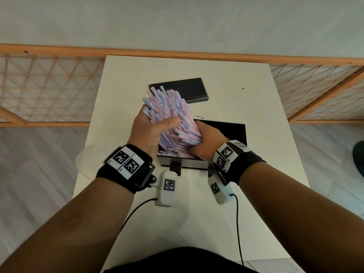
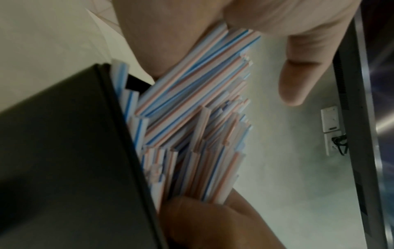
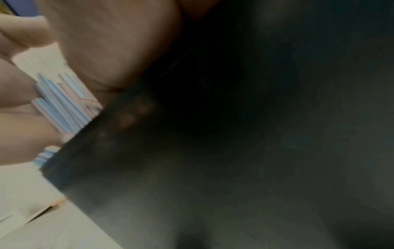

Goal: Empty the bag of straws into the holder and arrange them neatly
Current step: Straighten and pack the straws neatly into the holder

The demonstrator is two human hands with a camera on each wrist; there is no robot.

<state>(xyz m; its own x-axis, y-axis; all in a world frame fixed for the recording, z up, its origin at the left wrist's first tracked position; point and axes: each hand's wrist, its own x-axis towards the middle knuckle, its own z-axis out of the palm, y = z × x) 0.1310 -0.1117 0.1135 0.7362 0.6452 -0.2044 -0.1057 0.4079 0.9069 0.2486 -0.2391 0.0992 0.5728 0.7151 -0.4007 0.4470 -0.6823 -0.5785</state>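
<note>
A thick bundle of red, white and blue striped straws (image 1: 167, 107) sticks up out of the black box holder (image 1: 234, 131) at the table's middle, fanning toward the far side. My left hand (image 1: 151, 129) grips the bundle from the left, thumb across its front. My right hand (image 1: 206, 140) holds the lower straws from the right, fingers down inside the holder. In the left wrist view the straws (image 2: 192, 104) lean against the holder's dark wall (image 2: 64, 151). The right wrist view is mostly the dark holder (image 3: 234, 151), with a few straws (image 3: 64, 104) between fingers. A crumpled clear bag (image 1: 84, 156) lies left of my left wrist.
The holder's black lid (image 1: 189, 89) lies flat on the white table (image 1: 246, 174) behind the straws. A wooden lattice rail (image 1: 49, 83) runs along the far side of the table. Cables trail from both wrist units toward the near edge.
</note>
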